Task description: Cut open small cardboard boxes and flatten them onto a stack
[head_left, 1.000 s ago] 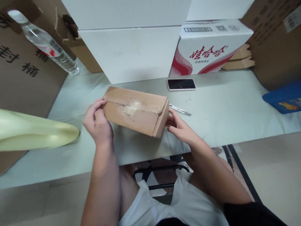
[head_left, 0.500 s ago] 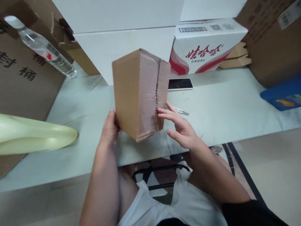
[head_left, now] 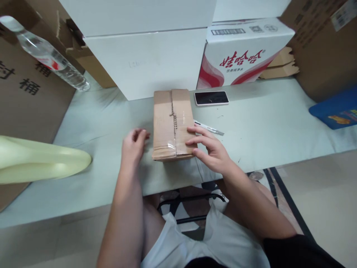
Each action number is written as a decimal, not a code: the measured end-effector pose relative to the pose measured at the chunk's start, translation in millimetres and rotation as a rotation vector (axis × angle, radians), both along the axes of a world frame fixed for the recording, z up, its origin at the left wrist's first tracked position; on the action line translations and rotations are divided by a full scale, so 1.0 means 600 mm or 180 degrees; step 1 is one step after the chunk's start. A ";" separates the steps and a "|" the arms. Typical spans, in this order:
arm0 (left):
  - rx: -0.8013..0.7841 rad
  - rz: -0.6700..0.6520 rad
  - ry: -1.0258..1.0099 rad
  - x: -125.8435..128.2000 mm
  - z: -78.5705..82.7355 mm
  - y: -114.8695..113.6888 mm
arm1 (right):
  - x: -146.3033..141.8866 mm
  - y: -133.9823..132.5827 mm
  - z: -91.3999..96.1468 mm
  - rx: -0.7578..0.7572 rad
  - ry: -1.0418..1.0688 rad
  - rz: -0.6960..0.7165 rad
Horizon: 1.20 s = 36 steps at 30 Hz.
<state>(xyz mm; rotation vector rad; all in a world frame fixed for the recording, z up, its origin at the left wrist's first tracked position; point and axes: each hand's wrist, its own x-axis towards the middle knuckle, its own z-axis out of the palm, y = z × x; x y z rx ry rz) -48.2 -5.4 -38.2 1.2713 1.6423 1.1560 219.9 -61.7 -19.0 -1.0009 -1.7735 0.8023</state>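
Observation:
A taped brown cardboard box (head_left: pixel 163 126) stands on the table in front of me, its ragged centre seam facing up. My right hand (head_left: pixel 210 150) rests its spread fingertips on the box's right edge, without gripping it. To the left of the box, and apart from it, is my left hand (head_left: pixel 134 144); its fingers are curled in and nothing shows in them. A slim utility knife (head_left: pixel 210 128) lies just beyond my right fingers, its near end partly hidden by the box.
Behind the box are a phone (head_left: pixel 211 98), large white cartons (head_left: pixel 150 67) and a printed water carton (head_left: pixel 237 61). On the left are a water bottle (head_left: pixel 52 56) and a pale yellow-green object (head_left: pixel 41 160). A blue package (head_left: pixel 334 111) sits at the right.
The box was tilted up between my hands and now sits down on the table, seam upward. My left hand has come off it; the phone and knife show more fully.

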 end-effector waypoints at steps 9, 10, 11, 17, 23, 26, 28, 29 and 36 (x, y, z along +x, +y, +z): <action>0.1564 -0.1210 0.0230 0.044 0.016 -0.020 | 0.000 0.001 -0.002 -0.0088 -0.0046 0.0010; 0.1571 -0.1217 0.0259 0.049 0.014 -0.022 | 0.000 0.001 0.000 -0.0068 -0.0039 0.0005; 0.1597 -0.1176 0.0252 0.054 0.013 -0.023 | 0.001 0.001 0.001 -0.0050 -0.0049 0.0004; 0.1636 -0.0931 0.0346 0.066 0.007 -0.035 | 0.015 0.008 0.003 -0.0022 -0.0096 -0.0143; 0.1628 -0.0763 0.0394 0.076 0.007 -0.056 | 0.068 0.035 -0.053 -0.0402 0.0004 -0.1566; 0.1642 -0.0679 0.0427 0.084 0.008 -0.065 | 0.088 0.046 -0.079 -0.0554 -0.0741 -0.1793; 0.1645 -0.0658 0.0468 0.089 0.008 -0.071 | 0.091 0.053 -0.088 -0.0500 -0.1312 -0.1774; 0.1643 -0.0658 0.0491 0.090 0.008 -0.074 | 0.091 0.056 -0.091 -0.0544 -0.1575 -0.1763; 0.2209 -0.0791 0.1157 0.084 0.024 -0.079 | 0.078 0.065 -0.091 -0.1135 -0.1960 -0.1568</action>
